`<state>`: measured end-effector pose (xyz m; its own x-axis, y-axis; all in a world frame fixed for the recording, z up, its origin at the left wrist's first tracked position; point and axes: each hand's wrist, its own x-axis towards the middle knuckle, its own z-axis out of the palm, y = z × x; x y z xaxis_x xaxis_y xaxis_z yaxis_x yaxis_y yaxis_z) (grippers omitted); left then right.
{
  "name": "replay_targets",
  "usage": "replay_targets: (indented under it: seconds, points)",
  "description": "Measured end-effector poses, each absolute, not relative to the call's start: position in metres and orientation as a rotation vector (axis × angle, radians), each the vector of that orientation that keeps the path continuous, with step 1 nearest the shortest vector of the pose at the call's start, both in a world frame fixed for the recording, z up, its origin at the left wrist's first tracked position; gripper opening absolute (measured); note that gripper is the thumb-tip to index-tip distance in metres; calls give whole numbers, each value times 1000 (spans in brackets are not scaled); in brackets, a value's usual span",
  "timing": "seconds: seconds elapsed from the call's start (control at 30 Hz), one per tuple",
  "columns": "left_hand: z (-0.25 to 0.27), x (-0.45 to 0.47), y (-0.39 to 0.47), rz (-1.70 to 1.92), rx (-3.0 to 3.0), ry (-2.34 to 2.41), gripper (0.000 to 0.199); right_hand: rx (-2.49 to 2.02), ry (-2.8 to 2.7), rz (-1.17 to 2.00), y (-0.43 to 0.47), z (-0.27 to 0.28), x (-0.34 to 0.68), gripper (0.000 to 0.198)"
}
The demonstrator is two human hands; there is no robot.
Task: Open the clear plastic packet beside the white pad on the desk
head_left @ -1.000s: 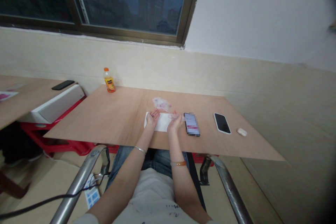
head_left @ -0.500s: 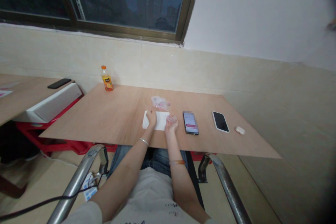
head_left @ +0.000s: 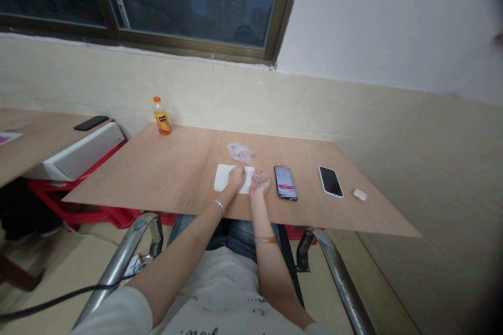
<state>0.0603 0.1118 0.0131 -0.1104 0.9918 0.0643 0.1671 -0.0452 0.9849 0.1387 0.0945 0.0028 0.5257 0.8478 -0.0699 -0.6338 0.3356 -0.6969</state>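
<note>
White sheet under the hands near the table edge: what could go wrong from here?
The white sheet lies close to the table front edge; a push by the left hand might slide it off. The right hand works beside the phone and could nudge it. The clear packet looks light and may shift.
</note>
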Motion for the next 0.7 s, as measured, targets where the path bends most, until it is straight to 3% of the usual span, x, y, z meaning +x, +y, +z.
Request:
replay_targets:
  seconds: [0.43, 0.7]
  points:
    - [14, 62, 111, 1210, 1404, 1387, 30, -678, -113, 1030, 91, 10, 144, 31]
    - [8, 54, 117, 1244, 1351, 1461, 22, -671, -129, 1063, 86, 17, 145, 23]
